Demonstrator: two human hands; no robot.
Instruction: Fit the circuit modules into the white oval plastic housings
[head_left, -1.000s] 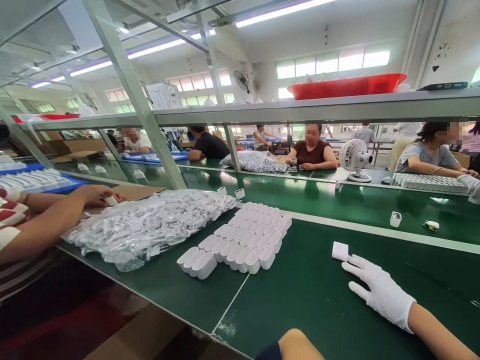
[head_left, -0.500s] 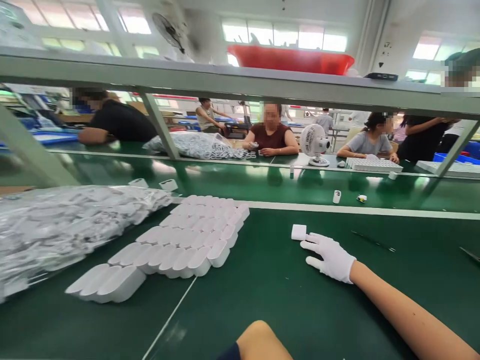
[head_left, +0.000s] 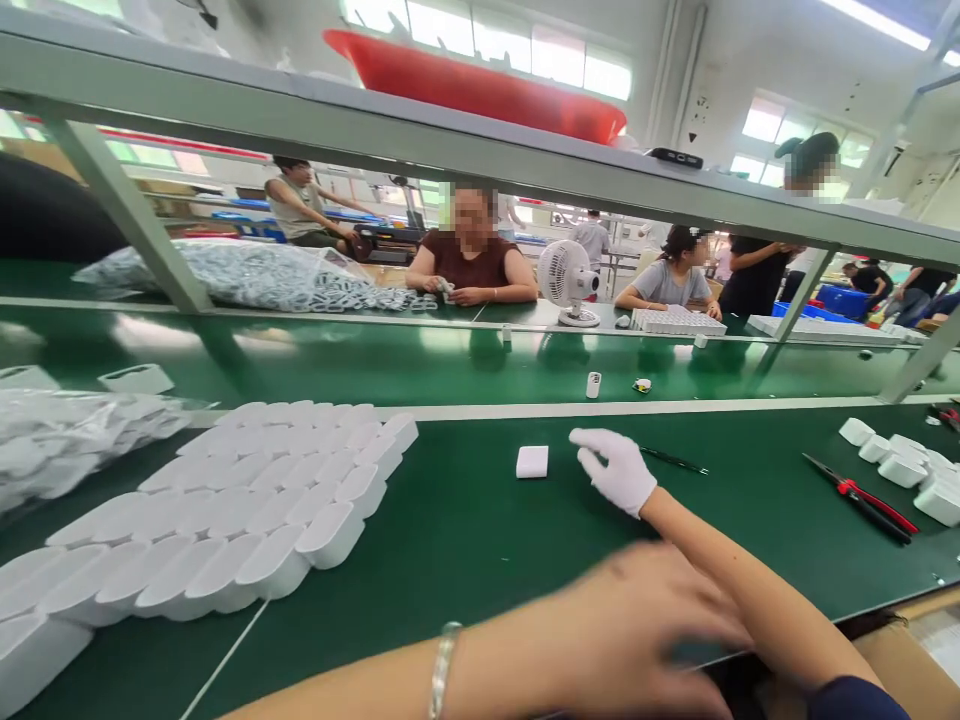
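Observation:
My right hand (head_left: 616, 472), in a white glove, hovers over the green table with thumb and fingers apart and nothing in them. To its left lies a small white block-shaped piece (head_left: 532, 462), apart from the fingertips. Dark tweezers (head_left: 675, 460) lie just behind the hand, partly covered by it. My left hand (head_left: 652, 630), bare and with a bracelet at the wrist, reaches across in front of my right forearm. Motion smears its fingers, so whether it holds anything is unclear. Rows of white rounded housings (head_left: 247, 510) stand on the left.
A clear bag of white parts (head_left: 82, 440) lies far left. Black-and-red pliers (head_left: 862, 500) and several white pieces (head_left: 904, 465) are at the right. A small white case (head_left: 593, 385) sits behind the table's pale strip. A shelf beam (head_left: 450, 130) crosses above; co-workers sit opposite.
My right hand has drawn away from the white block-shaped piece, which now lies free. My left hand has swung into view towards the right. The whole view has turned right, showing the pliers.

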